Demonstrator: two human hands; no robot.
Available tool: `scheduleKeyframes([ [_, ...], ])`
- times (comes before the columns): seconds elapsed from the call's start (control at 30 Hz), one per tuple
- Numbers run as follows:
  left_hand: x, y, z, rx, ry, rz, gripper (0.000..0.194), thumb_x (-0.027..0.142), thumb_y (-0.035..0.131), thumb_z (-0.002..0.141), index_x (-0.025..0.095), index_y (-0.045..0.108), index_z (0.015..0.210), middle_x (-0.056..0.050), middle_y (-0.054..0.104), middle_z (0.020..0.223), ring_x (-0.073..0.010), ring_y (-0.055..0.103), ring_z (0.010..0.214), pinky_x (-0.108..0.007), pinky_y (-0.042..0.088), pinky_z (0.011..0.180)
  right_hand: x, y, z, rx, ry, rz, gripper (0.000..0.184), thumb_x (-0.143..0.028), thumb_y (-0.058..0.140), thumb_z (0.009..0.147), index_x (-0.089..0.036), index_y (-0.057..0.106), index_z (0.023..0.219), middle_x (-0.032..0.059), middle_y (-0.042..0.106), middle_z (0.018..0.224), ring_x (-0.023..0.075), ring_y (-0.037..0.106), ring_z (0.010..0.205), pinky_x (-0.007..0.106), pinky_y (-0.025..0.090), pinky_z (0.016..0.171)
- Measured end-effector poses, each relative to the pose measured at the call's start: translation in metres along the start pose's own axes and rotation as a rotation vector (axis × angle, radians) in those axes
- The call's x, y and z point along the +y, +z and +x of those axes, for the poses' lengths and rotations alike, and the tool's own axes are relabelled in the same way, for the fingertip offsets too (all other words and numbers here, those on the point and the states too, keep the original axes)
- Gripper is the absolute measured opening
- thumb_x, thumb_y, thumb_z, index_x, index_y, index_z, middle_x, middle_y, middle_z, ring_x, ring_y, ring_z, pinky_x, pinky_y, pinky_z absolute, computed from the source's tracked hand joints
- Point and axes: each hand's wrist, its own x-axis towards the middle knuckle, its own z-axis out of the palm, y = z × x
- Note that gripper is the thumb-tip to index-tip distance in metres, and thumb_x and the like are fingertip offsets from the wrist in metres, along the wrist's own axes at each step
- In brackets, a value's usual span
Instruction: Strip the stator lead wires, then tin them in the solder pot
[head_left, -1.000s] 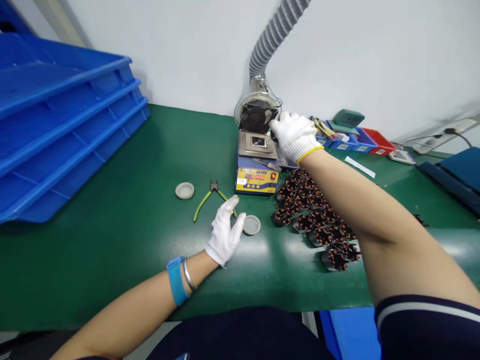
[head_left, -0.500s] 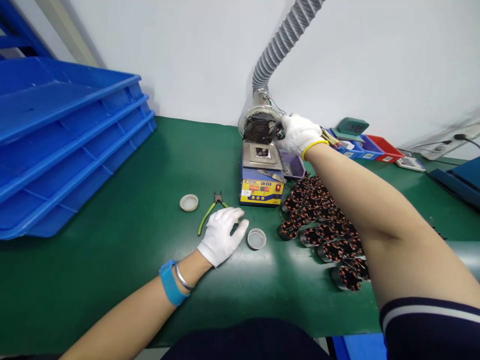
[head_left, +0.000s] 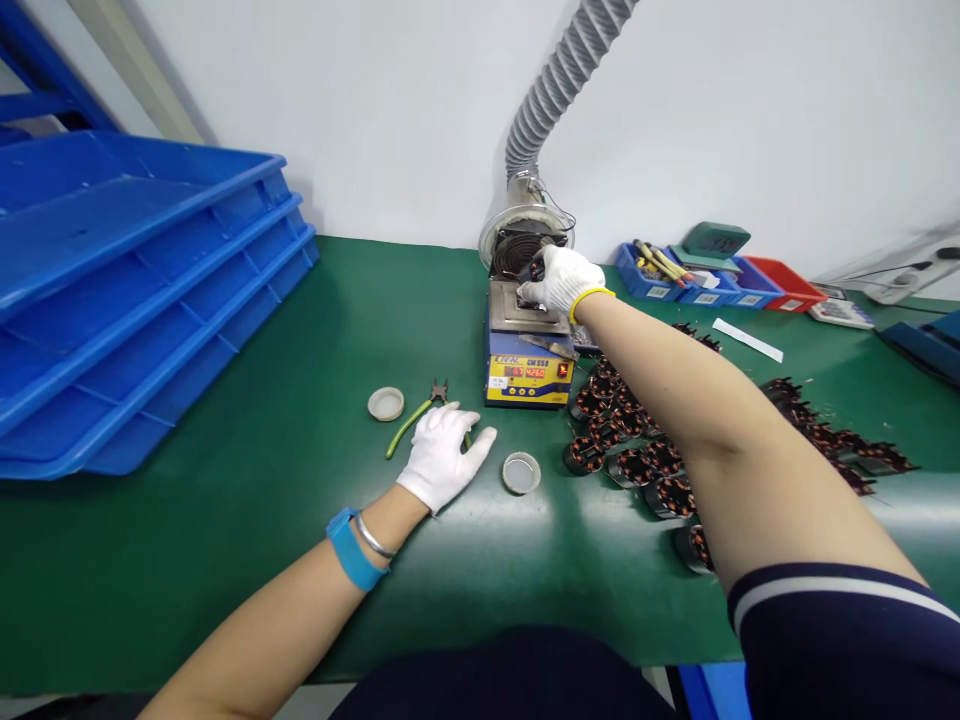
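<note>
My right hand (head_left: pixel 562 280), in a white glove, is closed around a dark wound stator (head_left: pixel 532 269), mostly hidden by the fingers. It is over the metal top of the solder pot (head_left: pixel 528 385), a blue and yellow unit with red digits. My left hand (head_left: pixel 444 455), gloved too, lies on the green mat with its fingers apart. Under it are green-handled cutting pliers (head_left: pixel 411 425), one handle partly covered; I cannot tell whether the hand presses on them. One small round dish (head_left: pixel 521 474) sits right of this hand, another dish (head_left: pixel 385 404) to its upper left.
Rows of copper-wound stators (head_left: pixel 630 465) stand on the right, partly behind my right arm. Stacked blue trays (head_left: pixel 150 330) fill the left side. Behind the pot hangs a grey exhaust hose (head_left: pixel 551 105) with a fan. Small parts bins (head_left: pixel 709 290) line the wall.
My right hand has moved left and slightly down with the stator, from beside the fan to over the pot's top. My left hand has stayed about where it was.
</note>
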Motion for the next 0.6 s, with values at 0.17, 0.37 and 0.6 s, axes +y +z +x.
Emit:
scheduleKeyframes([
  [0.17, 0.000, 0.000, -0.001, 0.007, 0.015, 0.004, 0.034, 0.046, 0.053, 0.092, 0.018, 0.069, 0.103, -0.011, 0.074, 0.103, -0.0323, 0.062, 0.118, -0.049, 0.047, 0.103, 0.011, -0.028, -0.015, 0.077, 0.029, 0.215, 0.049, -0.046, 0.064, 0.079, -0.010, 0.065, 0.112, 0.0141, 0.070, 0.107, 0.0284, 0.066, 0.104, 0.045, 0.051, 0.091],
  [0.37, -0.003, -0.001, 0.003, -0.015, 0.036, 0.026, 0.037, 0.047, 0.050, 0.093, 0.017, 0.069, 0.102, -0.011, 0.075, 0.103, -0.0315, 0.063, 0.118, -0.047, 0.048, 0.103, 0.054, -0.056, -0.081, 0.117, 0.181, 0.706, 0.041, -0.040, 0.063, 0.082, -0.016, 0.062, 0.115, 0.0074, 0.070, 0.094, 0.0181, 0.068, 0.079, 0.036, 0.058, 0.073],
  [0.6, -0.006, -0.003, 0.010, -0.196, -0.029, 0.073, 0.048, 0.051, 0.042, 0.091, 0.014, 0.068, 0.108, -0.015, 0.071, 0.119, -0.0347, 0.057, 0.127, -0.052, 0.042, 0.109, 0.159, -0.059, -0.259, 0.413, 0.364, 1.152, 0.062, -0.027, 0.080, 0.061, -0.024, 0.058, 0.119, 0.0007, 0.070, 0.093, 0.0194, 0.070, 0.087, 0.037, 0.059, 0.080],
])
